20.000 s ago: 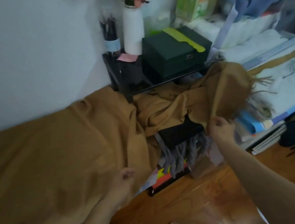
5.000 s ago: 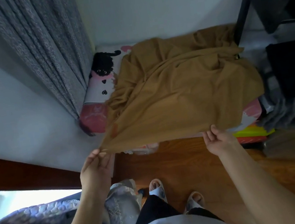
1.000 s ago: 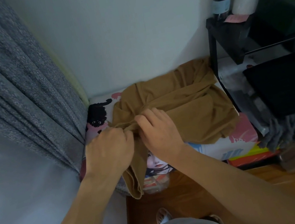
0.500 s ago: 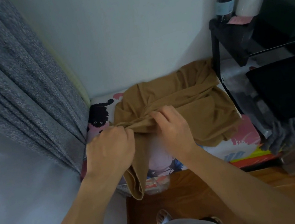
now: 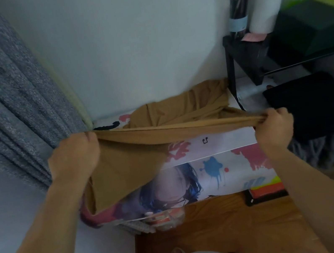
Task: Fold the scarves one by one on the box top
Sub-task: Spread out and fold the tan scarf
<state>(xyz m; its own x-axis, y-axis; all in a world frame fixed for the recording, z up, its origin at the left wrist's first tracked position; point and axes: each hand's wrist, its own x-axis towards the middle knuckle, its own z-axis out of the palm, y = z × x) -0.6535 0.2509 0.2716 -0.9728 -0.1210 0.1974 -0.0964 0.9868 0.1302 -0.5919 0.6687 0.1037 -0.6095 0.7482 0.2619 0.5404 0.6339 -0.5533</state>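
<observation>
Mustard-brown soft fabric scarf point(image 5: 175, 131) is stretched in a taut band above the printed white box top point(image 5: 219, 141), its far part bunched at the box's back edge and one corner hanging over the front left corner. Left hand point(image 5: 74, 157) has its grip closed round the scarf's left end; right hand point(image 5: 273, 126) pinches the right end by the box's right edge. Grey curtain point(image 5: 2, 98) hangs left.
</observation>
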